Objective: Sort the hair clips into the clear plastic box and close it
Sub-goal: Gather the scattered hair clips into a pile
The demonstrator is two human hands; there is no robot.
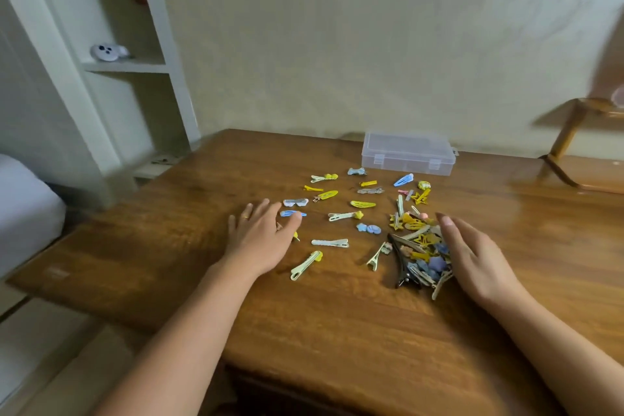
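From the head cam, the clear plastic box [408, 154] sits lid-down at the far edge of the table [189, 246], long side running left-right, past the scattered hair clips [341, 215] and a bit closer to the right hand [472, 253]. Both hands are open and flat: the left hand [260, 236] touches a blue clip [292, 213], the right rests against the heaped pile [418, 246]. No readable writing or brands anywhere that I can spot.
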